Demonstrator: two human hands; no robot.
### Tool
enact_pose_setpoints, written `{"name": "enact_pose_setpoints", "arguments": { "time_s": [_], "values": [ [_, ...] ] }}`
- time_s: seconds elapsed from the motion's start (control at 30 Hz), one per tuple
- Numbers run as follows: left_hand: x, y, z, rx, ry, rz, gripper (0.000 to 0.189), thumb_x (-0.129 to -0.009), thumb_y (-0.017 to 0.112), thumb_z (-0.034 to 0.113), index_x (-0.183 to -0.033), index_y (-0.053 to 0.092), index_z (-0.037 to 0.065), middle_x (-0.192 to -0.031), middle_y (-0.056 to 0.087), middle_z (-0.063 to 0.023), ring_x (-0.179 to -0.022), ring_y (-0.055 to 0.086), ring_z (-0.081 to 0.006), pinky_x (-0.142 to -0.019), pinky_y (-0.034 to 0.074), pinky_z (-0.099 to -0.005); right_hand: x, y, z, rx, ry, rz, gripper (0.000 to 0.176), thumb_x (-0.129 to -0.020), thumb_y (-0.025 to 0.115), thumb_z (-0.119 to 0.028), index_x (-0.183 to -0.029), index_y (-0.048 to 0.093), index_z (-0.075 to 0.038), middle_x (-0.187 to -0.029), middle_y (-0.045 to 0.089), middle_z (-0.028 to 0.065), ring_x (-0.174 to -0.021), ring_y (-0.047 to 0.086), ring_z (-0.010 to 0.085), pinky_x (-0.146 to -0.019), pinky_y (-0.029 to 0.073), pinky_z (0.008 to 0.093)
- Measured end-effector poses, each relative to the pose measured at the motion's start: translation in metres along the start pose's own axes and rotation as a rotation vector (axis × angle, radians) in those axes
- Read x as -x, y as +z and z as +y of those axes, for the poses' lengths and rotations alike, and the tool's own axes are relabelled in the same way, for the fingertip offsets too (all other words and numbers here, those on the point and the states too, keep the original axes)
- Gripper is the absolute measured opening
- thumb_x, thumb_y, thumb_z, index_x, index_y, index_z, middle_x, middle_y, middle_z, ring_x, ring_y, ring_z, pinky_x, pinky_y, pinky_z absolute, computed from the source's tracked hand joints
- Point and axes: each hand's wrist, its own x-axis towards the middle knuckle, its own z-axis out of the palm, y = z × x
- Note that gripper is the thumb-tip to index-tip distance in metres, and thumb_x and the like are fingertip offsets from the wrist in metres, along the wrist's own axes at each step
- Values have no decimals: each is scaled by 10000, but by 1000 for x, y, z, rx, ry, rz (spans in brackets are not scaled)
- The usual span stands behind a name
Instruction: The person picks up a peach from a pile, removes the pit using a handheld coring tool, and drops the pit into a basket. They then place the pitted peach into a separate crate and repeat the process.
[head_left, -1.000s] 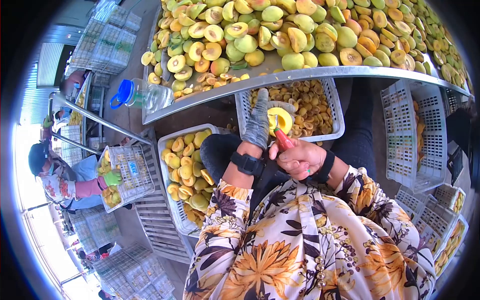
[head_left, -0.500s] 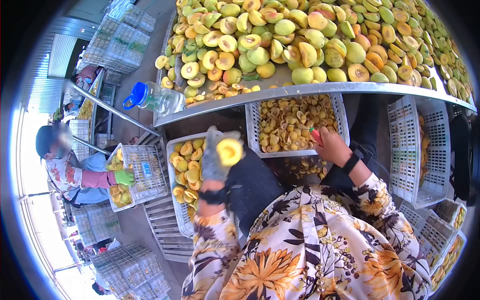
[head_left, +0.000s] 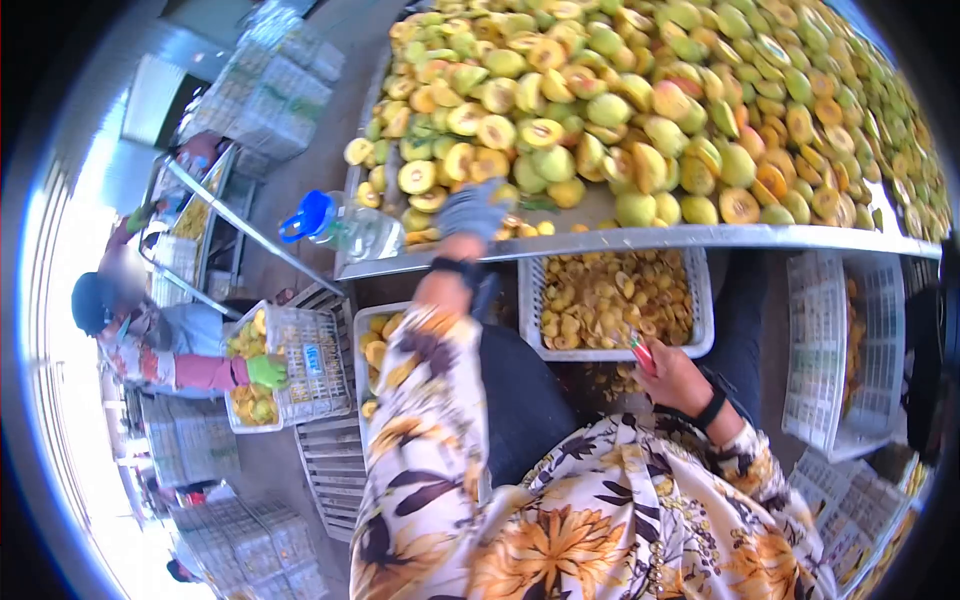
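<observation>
My left hand (head_left: pixel 472 212), in a grey glove, reaches over the metal table's near edge (head_left: pixel 640 238) to the halved fruit (head_left: pixel 495 131). Its fingers are blurred against the pile, and whether they hold a fruit cannot be made out. My right hand (head_left: pixel 676 380) is closed round a red-handled tool (head_left: pixel 643 354), in front of a white crate (head_left: pixel 703 300) of small fruit pieces. Partly behind my left sleeve is another white crate (head_left: pixel 362 345) with halved fruit.
A clear bottle with a blue cap (head_left: pixel 345 225) lies on the table's left corner. At the left, a co-worker (head_left: pixel 150 335) in a green glove touches a crate (head_left: pixel 318 350). More crates (head_left: pixel 830 350) stand at the right.
My left hand has moved from above the left crate up to the fruit pile; the fruit half seen in it before no longer shows. My right hand still grips the tool. The view has shifted.
</observation>
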Motion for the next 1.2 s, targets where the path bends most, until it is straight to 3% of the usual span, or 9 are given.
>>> {"name": "enact_pose_setpoints", "arguments": {
  "time_s": [0.27,0.37,0.43,0.47,0.5,0.67,1.0,1.1,1.2],
  "values": [
    [-46,22,19,-33,-497,-247,537,-677,681,271,-1149,482,111,-1044,590,-176,-983,569,-313,-820,461,-403,33,-18,7,73,89,6,290,-718,628,-157,-923,515,14,-677,563,238,-650,572,394,-561,453,403],
    [-9,-19,28,161,-407,29,554,-657,693,327,-1105,490,72,-1015,582,-199,-932,570,-340,-784,465,-381,31,-12,12,116,26,22,319,-712,627,-141,-964,503,10,-675,567,228,-640,576,385,-556,457,404],
    [1,14,-1,472,-135,681,397,-699,652,300,-982,527,50,-862,610,-139,-742,598,-262,-622,491,-349,25,-13,7,123,-25,64,327,-711,619,-118,-986,484,-2,-660,564,219,-622,575,377,-541,453,404],
    [20,-9,12,1389,-453,373,350,-727,630,326,-957,537,78,-799,603,-79,-621,582,-184,-434,438,-283,22,-15,-4,92,-29,90,322,-712,614,-105,-991,483,-12,-651,558,217,-624,572,380,-541,452,408],
    [38,-21,16,1844,-442,246,345,-743,613,384,-933,539,106,-760,588,-54,-557,572,-144,-337,342,-210,18,-16,-11,82,-21,97,320,-714,613,-105,-993,484,-16,-650,556,218,-624,570,383,-541,452,409],
    [108,-38,43,1975,-432,-15,538,-814,401,608,-901,534,93,-728,610,-91,-448,571,-198,-296,370,-205,-5,-27,-74,38,-164,171,328,-724,643,-147,-974,490,-1,-682,554,222,-643,556,397,-544,439,396],
    [166,-28,71,1672,-307,-254,566,-903,308,518,-1175,458,45,-1012,555,-71,-857,555,-118,-699,496,-258,-12,-34,-165,-62,-503,79,514,-719,696,-250,-1085,468,28,-738,573,193,-665,579,345,-606,464,340],
    [163,-16,69,1347,12,-183,670,-876,242,597,-1192,460,48,-1038,550,-55,-917,530,-141,-845,419,-247,-9,-32,-173,-21,-383,18,481,-731,696,-257,-1065,479,14,-748,590,143,-699,608,246,-635,473,324],
    [194,-74,101,1749,-8,-78,553,-913,294,502,-1212,430,57,-1113,516,-74,-1022,491,-145,-907,390,-298,-18,-19,-158,-183,-528,245,373,-772,671,-255,-987,508,3,-672,589,93,-526,566,130,-489,465,293]
  ]
}}
